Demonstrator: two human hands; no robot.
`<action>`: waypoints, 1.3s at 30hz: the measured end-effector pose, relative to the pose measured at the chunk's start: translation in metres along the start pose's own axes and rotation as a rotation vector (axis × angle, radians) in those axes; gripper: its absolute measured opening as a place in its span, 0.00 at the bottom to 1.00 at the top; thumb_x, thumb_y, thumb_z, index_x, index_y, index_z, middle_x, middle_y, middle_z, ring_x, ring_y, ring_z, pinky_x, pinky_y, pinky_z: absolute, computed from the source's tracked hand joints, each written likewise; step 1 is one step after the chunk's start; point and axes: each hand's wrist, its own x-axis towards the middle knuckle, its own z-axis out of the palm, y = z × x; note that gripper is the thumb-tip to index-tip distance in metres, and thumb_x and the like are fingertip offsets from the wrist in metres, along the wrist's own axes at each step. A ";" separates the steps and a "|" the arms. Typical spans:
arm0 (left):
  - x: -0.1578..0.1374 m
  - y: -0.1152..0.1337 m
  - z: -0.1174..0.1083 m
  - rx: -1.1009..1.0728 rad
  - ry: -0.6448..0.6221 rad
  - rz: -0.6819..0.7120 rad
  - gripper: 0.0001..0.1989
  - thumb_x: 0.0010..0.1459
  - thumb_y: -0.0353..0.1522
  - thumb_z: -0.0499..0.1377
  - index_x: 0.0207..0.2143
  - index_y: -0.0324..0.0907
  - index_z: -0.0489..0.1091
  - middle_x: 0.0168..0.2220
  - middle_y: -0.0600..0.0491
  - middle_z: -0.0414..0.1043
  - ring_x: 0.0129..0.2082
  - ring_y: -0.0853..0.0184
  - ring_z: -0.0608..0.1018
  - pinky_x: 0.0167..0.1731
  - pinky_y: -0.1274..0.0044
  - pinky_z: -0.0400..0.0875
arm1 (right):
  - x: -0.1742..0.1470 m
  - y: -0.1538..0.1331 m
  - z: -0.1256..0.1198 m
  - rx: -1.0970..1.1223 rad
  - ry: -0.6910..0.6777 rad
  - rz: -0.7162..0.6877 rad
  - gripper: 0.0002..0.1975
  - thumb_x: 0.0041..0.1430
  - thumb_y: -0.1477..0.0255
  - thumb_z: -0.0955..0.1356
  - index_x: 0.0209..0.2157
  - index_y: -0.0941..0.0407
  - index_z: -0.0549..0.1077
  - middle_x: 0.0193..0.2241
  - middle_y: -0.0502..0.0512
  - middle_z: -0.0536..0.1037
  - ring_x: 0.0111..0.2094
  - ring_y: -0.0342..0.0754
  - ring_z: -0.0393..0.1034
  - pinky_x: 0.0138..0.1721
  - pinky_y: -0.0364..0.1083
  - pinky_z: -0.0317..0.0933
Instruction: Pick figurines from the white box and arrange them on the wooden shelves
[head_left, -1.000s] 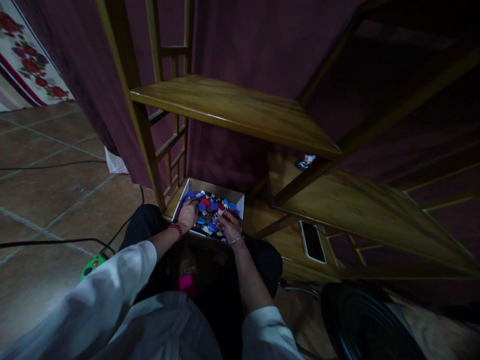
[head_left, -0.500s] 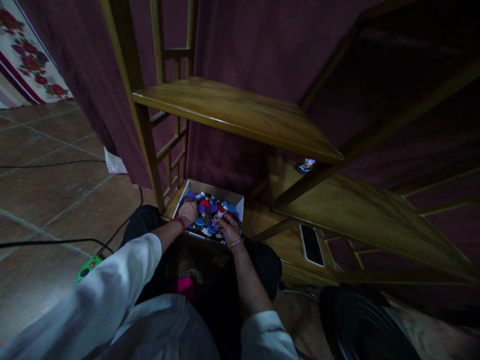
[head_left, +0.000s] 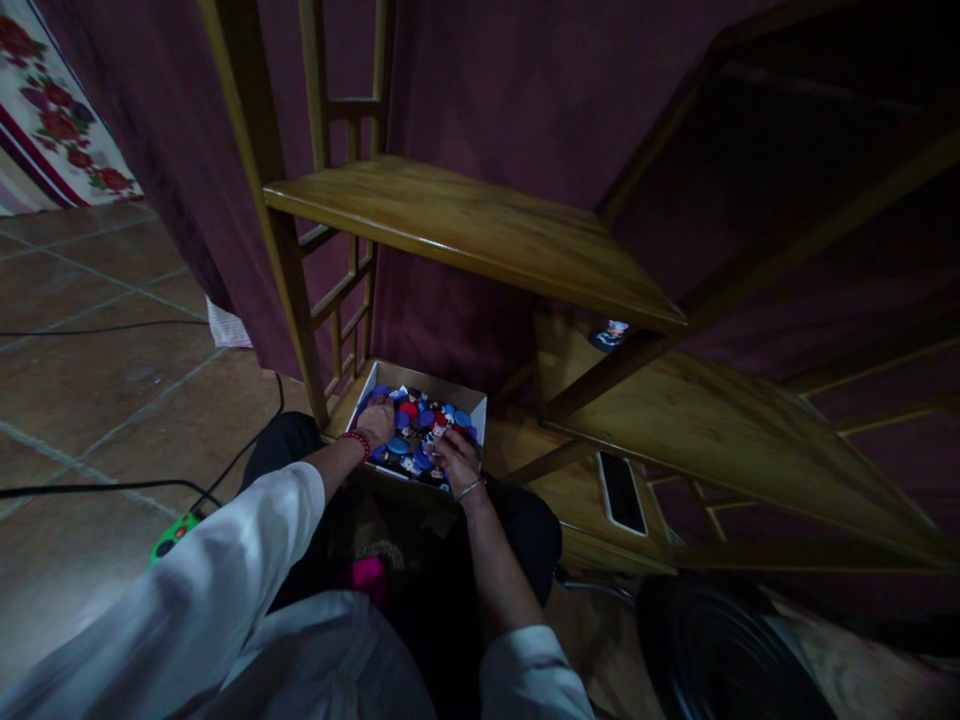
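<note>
figurines (head_left: 425, 419) under hands (head_left: 376, 422), nearly as before

Dark-screened phone (head_left: 622, 493) flat on lower shelf (head_left: 517, 437); small figurine (head_left: 614, 331) on middle shelf (head_left: 697, 410); green object (head_left: 169, 540) on floor (head_left: 105, 390).

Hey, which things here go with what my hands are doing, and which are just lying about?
In the job:
open box
small colourful pieces inside it
left hand and right hand, both among them

Lying about:
phone
green device
lone small figure, apart from the box
</note>
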 end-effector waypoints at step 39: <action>-0.018 -0.002 -0.007 0.176 0.021 0.037 0.10 0.55 0.29 0.50 0.40 0.42 0.66 0.43 0.48 0.65 0.39 0.64 0.72 0.41 0.75 0.65 | -0.003 0.004 -0.005 0.026 -0.003 -0.013 0.19 0.33 0.66 0.75 0.31 0.57 0.73 0.29 0.51 0.76 0.27 0.46 0.72 0.24 0.42 0.63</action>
